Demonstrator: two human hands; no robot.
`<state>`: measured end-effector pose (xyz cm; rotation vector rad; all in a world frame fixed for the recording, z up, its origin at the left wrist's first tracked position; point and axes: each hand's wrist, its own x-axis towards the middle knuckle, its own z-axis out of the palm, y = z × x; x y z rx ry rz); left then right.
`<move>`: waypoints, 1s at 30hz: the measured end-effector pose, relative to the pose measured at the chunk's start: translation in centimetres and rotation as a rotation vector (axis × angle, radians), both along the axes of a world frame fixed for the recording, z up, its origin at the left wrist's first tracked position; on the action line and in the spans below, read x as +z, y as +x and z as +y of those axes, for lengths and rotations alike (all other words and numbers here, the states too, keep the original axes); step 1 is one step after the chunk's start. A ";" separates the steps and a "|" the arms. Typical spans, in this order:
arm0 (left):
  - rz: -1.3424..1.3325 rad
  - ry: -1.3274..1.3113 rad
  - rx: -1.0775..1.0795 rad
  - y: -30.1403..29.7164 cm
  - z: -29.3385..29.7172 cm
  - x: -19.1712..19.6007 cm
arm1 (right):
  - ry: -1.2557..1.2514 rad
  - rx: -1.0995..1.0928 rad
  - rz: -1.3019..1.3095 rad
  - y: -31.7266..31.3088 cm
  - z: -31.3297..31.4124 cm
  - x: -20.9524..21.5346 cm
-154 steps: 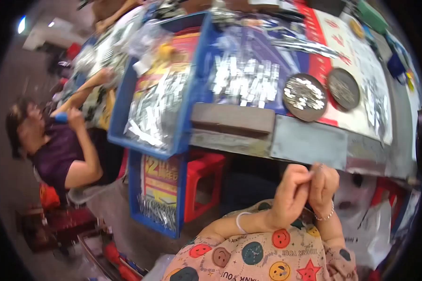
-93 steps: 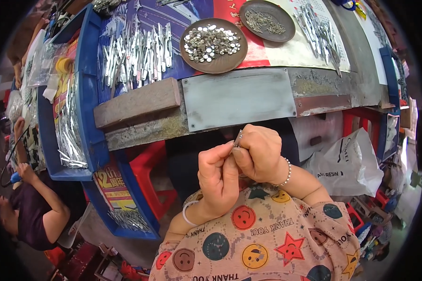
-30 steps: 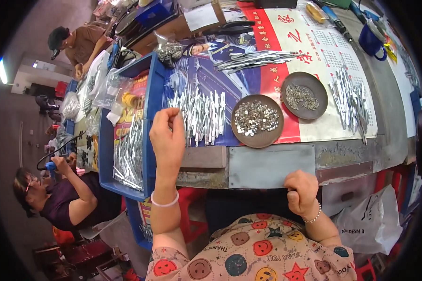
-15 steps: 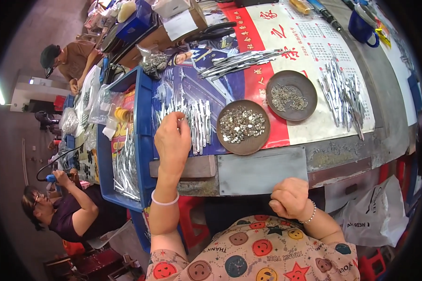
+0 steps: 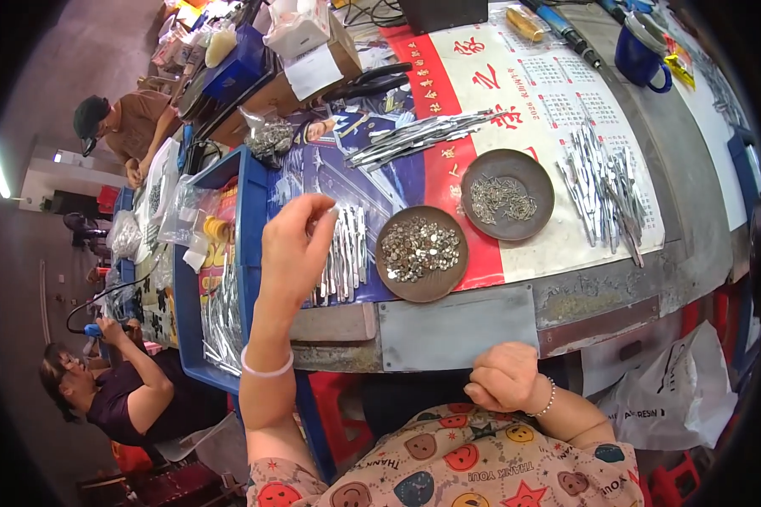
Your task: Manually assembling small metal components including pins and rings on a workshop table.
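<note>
My left hand (image 5: 292, 252) is over a row of thin silver metal strips (image 5: 352, 253) laid side by side on the poster sheet. Its thumb and forefinger curve together in a pinch; whatever is between the tips is too small to make out. Right of it stands a round brown dish (image 5: 395, 283) of small shiny metal discs. A second brown dish (image 5: 537, 182), behind and to the right, has small metal pins or links in it. My right hand (image 5: 506, 378) rests as a loose fist at the table's front edge, its palm hidden.
A blue bin (image 5: 254, 203) of similar strips stands at left. Loose strip piles lie behind (image 5: 423, 139) and at right (image 5: 602, 190). A blue mug (image 5: 638, 55) and a rotary handpiece (image 5: 566, 34) are at the back. Two people work at left.
The view has shifted slightly. My left hand has moved a little away from me over the strips, its thumb and forefinger now more visibly curved together. My right hand keeps its fist.
</note>
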<state>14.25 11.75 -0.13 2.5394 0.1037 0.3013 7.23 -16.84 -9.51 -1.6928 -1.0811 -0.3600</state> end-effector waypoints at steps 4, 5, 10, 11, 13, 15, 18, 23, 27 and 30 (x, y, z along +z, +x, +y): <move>0.003 -0.067 -0.145 5.5 -0.5 -1.5 | 0.023 0.016 0.016 0.1 -0.2 -0.1; 0.008 -0.087 -0.173 6.7 -0.4 -2.4 | 0.025 0.012 0.008 0.1 -0.3 0.0; 0.001 0.153 -0.277 10.2 -1.1 -6.7 | 0.023 0.022 0.018 0.0 -0.6 -0.1; 0.006 0.187 -0.278 10.5 -1.2 -7.1 | 0.030 0.034 0.020 0.1 -0.7 -0.2; 0.013 0.197 -0.267 11.0 -0.8 -7.6 | 0.026 0.055 0.028 0.2 -0.6 -0.2; -0.011 0.237 -0.314 11.2 0.3 -7.8 | 0.031 0.104 0.036 0.3 -0.2 -0.2; 0.048 0.188 -0.332 11.6 -0.3 -7.9 | 0.022 0.080 0.016 0.3 -0.1 -0.3; 0.096 0.329 -0.348 11.8 -1.4 -7.9 | -0.022 0.010 0.004 -0.6 -0.2 -0.2; 0.047 0.264 -0.251 10.8 -0.9 -7.3 | -0.067 -0.042 0.034 -1.5 0.5 0.1; -0.044 0.216 -0.253 10.5 -0.5 -7.0 | -0.076 -0.098 0.032 -2.0 0.9 0.4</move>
